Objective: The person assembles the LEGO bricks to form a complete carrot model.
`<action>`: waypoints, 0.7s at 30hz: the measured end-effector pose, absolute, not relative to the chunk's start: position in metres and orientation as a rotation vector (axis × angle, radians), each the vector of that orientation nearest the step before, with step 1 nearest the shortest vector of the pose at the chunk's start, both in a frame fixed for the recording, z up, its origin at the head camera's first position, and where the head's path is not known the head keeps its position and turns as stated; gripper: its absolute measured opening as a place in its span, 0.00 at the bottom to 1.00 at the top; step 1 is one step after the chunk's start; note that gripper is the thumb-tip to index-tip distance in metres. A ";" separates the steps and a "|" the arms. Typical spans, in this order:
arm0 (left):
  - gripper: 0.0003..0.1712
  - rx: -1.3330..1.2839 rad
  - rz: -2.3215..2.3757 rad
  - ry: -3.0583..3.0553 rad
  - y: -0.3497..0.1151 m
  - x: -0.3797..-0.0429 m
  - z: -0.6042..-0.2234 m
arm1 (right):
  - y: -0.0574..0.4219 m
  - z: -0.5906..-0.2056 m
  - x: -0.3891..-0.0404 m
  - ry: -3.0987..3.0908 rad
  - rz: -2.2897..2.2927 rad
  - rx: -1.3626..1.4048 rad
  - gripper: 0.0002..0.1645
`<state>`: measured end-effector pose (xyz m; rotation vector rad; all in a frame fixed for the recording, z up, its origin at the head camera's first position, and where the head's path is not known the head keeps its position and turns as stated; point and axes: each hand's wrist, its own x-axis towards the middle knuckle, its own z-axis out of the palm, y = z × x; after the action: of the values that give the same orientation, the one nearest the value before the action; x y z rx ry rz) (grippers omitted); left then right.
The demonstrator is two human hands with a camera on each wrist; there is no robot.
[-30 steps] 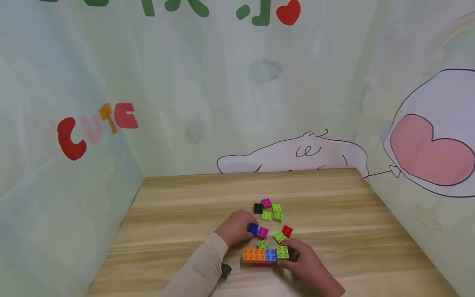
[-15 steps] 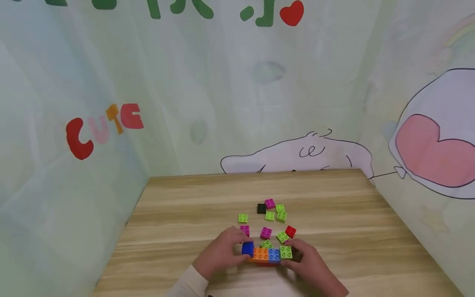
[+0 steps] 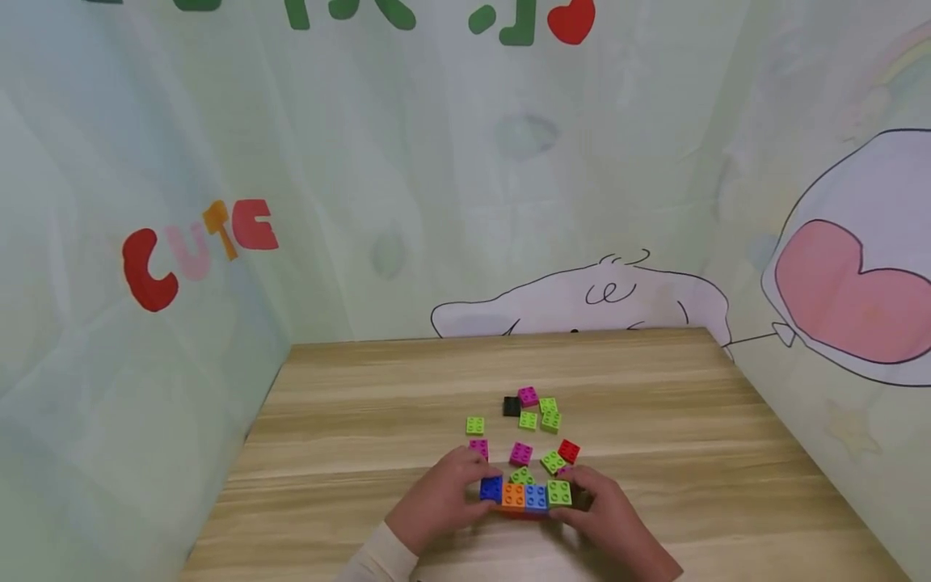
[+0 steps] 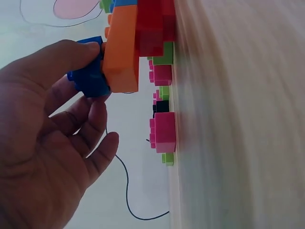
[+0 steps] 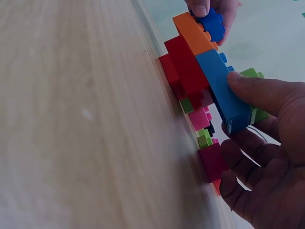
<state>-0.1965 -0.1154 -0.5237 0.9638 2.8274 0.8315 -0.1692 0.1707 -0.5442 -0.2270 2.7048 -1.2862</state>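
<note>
My left hand (image 3: 440,499) pinches a dark blue toy brick (image 3: 490,488) between thumb and fingers. In the left wrist view this brick sits slightly tilted against the studs at the end of an orange brick (image 4: 121,52). Beside the orange one is a lighter blue brick (image 5: 221,86), with a lime green brick (image 3: 559,492) on its right end. Red bricks (image 5: 187,67) are stacked underneath them as a narrower base. My right hand (image 3: 607,517) grips the assembly's right end, its thumb on the lighter blue brick's side.
Loose bricks lie just beyond the assembly: a lime green one (image 3: 521,476), a magenta one (image 3: 520,453) and a red one (image 3: 570,450). Farther back are a black brick (image 3: 512,406) and several lime green bricks (image 3: 528,420) on the wooden table (image 3: 349,404).
My left hand has brought the dark blue brick from among the loose bricks down onto the assembly's left end. The right hand has kept its grip there.
</note>
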 end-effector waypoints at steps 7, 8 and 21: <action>0.24 0.947 0.852 2.804 -0.112 -0.195 -0.524 | 0.170 -0.545 -0.170 2.710 -1.299 -0.247 0.29; 0.25 0.921 0.859 2.801 -0.112 -0.194 -0.524 | 0.170 -0.546 -0.170 2.710 -1.301 -0.252 0.29; 0.18 0.221 1.479 2.280 -0.108 -0.194 -0.536 | 0.171 -0.544 -0.168 2.730 -1.286 -0.268 0.28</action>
<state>-0.1942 -0.1077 -0.5356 0.2210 2.2798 1.4787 -0.1683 0.1708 -0.5440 -0.2682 2.7300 -1.2864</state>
